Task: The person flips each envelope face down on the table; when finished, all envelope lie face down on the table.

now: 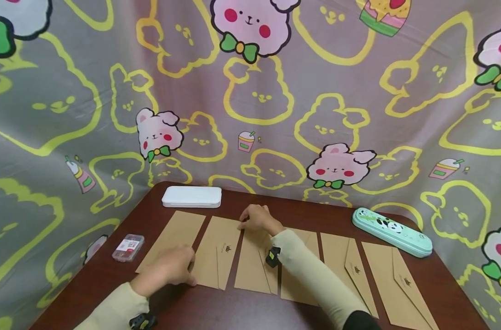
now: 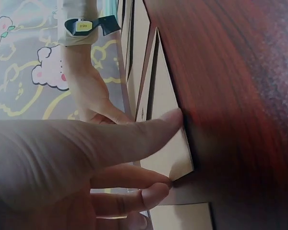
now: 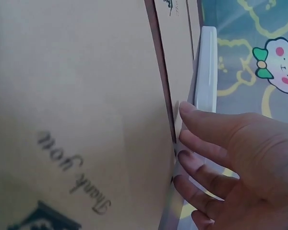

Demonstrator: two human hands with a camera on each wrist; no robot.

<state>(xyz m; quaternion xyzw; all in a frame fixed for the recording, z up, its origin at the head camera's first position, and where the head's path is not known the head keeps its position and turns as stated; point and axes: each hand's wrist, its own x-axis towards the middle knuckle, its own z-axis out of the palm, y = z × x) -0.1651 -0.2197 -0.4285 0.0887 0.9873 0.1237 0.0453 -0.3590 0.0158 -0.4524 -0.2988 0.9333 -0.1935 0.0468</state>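
Note:
Several kraft-paper envelopes lie side by side in a row. My left hand (image 1: 168, 268) is at the near left corner of the second envelope (image 1: 217, 250) from the left. In the left wrist view its thumb (image 2: 158, 132) touches the near edge, and the index finger lies by the corner. My right hand (image 1: 259, 219) reaches over the third envelope (image 1: 252, 270) to the far end of the second. The right wrist view shows its thumb (image 3: 206, 124) at that far edge, fingers loosely bent. Printed "Thank you" lettering shows on the envelope beside this hand.
A white case (image 1: 191, 197) lies at the back left of the dark wooden table (image 1: 217, 314). The small clear plastic box (image 1: 128, 248) sits at the left edge. At the back right is a mint panda pencil case (image 1: 392, 231). Cartoon-print cloth (image 1: 267, 137) hangs behind.

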